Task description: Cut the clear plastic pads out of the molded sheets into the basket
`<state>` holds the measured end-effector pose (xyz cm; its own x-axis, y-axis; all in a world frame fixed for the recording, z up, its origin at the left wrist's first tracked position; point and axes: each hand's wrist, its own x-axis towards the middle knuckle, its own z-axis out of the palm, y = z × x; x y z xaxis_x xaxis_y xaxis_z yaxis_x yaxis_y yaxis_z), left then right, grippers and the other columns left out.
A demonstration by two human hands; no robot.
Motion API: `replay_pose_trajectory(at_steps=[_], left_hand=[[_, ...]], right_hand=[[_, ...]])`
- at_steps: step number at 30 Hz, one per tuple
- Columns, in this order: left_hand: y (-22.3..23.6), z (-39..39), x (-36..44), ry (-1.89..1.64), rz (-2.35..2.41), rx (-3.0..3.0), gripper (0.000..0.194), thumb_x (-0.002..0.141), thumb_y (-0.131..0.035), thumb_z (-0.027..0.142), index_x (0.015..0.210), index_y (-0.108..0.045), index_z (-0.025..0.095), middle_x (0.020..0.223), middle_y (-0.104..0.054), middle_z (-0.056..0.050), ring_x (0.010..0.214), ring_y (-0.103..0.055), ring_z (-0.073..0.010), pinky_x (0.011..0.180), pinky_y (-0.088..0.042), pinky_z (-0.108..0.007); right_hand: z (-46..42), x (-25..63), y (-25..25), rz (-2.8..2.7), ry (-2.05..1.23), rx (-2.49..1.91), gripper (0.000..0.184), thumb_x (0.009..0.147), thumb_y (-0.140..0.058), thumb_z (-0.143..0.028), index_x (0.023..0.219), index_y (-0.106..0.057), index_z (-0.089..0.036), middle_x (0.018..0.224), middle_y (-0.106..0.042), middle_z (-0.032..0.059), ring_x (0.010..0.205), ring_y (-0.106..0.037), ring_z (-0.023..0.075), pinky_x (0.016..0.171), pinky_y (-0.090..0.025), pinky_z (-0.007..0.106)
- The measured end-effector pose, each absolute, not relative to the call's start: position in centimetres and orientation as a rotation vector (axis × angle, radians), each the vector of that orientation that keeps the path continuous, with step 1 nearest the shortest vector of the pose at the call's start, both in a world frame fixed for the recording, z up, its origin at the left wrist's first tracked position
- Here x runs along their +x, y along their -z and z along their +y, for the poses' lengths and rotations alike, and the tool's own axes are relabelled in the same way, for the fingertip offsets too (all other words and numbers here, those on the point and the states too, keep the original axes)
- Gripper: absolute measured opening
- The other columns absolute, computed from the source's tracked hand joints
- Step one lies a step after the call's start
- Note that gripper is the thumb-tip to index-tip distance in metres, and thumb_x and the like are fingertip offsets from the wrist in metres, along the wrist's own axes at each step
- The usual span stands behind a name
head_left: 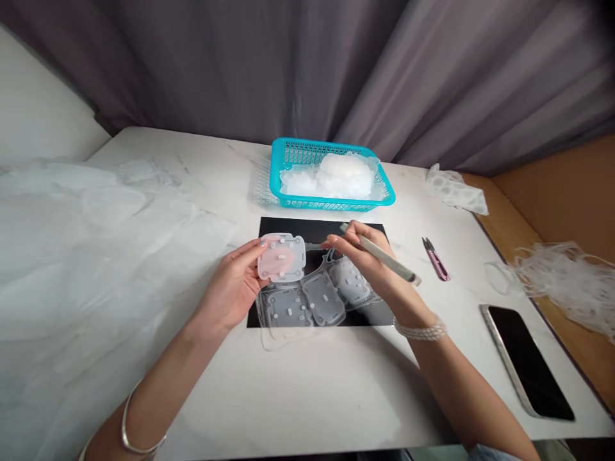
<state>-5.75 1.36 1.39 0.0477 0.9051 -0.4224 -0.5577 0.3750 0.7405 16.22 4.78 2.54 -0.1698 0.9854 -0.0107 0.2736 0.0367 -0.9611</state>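
My left hand [235, 282] pinches a translucent, rounded-square moulded silicone-like piece [281, 257] by its left edge, with small raised pegs and slots on its face. My right hand [365, 253] is closed around a slim, pale-handled tool [391, 261] whose back end points down to the right. Its working tip is too unclear to tell the kind. Below both hands lies a black mat [278, 225]. On it rest several similar translucent pieces [323, 299] with thin clear strips of film around them.
A turquoise basket [276, 173] of white translucent pieces stands behind the mat. Small pink-handled snips [436, 261] and a phone [528, 362] lie to the right. Clear scrap strips [571, 282] heap at the right edge; translucent sheeting [86, 288] covers the left of the table.
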Motion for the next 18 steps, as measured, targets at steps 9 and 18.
replay_pose_trajectory(at_steps=[9,18], left_hand=[[-2.1,1.3,-5.6,-1.1,0.958,0.401,0.022,0.092,-0.058,0.02,0.104,-0.075,0.012,0.102,-0.077,-0.009,0.095,-0.072,-0.0207,0.077,-0.059,-0.026],[-2.7,1.3,-5.8,-1.031,0.936,0.323,0.029,0.095,-0.05,0.022,0.109,-0.073,0.01,0.103,-0.077,-0.016,0.092,-0.074,-0.026,0.075,-0.06,-0.032]], right_hand=[[5.2,13.6,-2.4,-1.251,-1.712,-1.028,0.047,0.071,-0.082,-0.024,0.067,-0.035,-0.023,0.068,-0.064,-0.0021,0.067,-0.059,0.0145,0.064,-0.043,0.029],[5.3,14.3,-2.2,-1.213,-1.714,-1.051,0.044,0.074,-0.08,-0.018,0.068,-0.036,-0.023,0.071,-0.067,-0.0011,0.066,-0.057,0.0131,0.064,-0.043,0.029]])
